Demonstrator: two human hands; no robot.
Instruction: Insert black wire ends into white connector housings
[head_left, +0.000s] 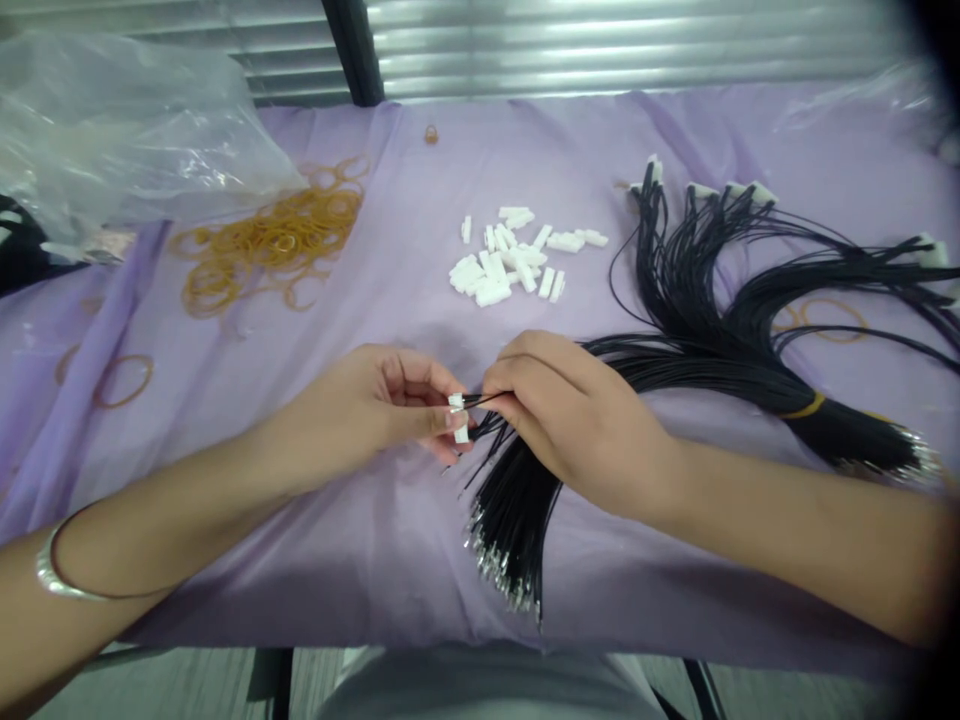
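My left hand pinches a small white plastic connector between thumb and fingers. My right hand grips a few black wires whose ends meet the connector. Under my right hand lies a loose bundle of black wires with metal-tipped ends pointing toward me. Both hands work close together at the table's middle.
A pile of white connectors lies further back. A banded bundle of black wires with fitted connectors spreads to the right. Rubber bands and a clear plastic bag sit at the left on the purple cloth.
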